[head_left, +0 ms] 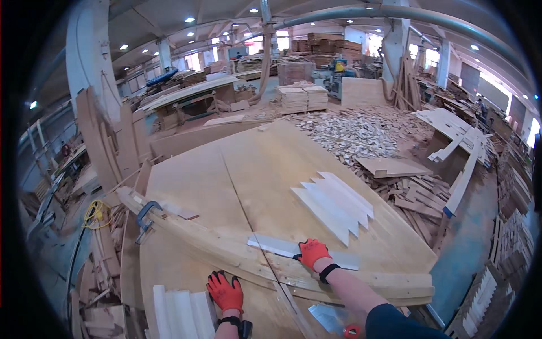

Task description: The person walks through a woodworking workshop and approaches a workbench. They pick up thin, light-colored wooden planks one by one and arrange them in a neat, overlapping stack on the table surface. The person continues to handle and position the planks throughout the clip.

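Note:
My right hand [314,253], in a red glove with dark fingertips, grips a thin pale wooden slat [274,244] that lies along a curved wooden rail [228,254] on the large plywood table [192,175]. My left hand [225,291], gloved the same way, rests with fingers spread on the near side of the rail. Close beside it, at the lower left, lies a group of pale slats [180,313]. Farther off on the table, more pale slats [330,203] lie side by side with their pointed ends forming a zigzag.
A blue-grey C-clamp [148,214] grips the rail's left end. Near my right forearm lie a clear bluish sheet [327,317] and a small red round object [352,331]. Offcuts [361,133] heap beyond the table; a yellow cable [97,214] is coiled at left.

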A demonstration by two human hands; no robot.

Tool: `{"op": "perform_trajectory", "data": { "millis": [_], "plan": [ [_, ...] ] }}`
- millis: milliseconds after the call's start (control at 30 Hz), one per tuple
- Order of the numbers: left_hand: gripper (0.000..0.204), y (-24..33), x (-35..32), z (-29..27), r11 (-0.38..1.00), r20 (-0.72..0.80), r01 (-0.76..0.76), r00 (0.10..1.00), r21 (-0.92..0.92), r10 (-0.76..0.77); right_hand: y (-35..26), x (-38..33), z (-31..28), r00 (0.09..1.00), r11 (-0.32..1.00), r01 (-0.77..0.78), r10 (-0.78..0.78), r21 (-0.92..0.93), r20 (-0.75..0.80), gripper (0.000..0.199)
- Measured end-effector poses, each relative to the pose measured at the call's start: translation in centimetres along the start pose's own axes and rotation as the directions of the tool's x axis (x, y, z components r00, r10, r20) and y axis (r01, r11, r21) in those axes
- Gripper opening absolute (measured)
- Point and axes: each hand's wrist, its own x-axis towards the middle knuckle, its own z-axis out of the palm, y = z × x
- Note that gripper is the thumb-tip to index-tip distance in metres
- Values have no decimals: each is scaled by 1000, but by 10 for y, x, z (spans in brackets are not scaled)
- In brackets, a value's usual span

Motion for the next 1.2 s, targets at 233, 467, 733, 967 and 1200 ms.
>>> {"op": "perform_trajectory", "data": {
  "millis": [233,467,733,967,1200],
  "plan": [
    [63,-5,-87,-33,999,-68,-36,997,-16,35,16,-97,-1,1000,998,-4,5,69,-23,56],
    [63,-8,-175,-72,1000,-58,-21,998,-15,20,60,-153,2,984,972,85,-117,221,135,64],
    [57,5,-248,-98,996,-107,-83,991,21,85,63,-219,-8,992,1000,17,-17,3,-122,45],
    [53,63,-226,-119,950,-173,-199,972,-242,159,94,-316,18,997,979,71,-64,192,-45,71],
    [62,148,-184,-91,963,427,-199,898,182,105,148,-402,11,977,992,-106,90,74,194,82]
  ]
}}
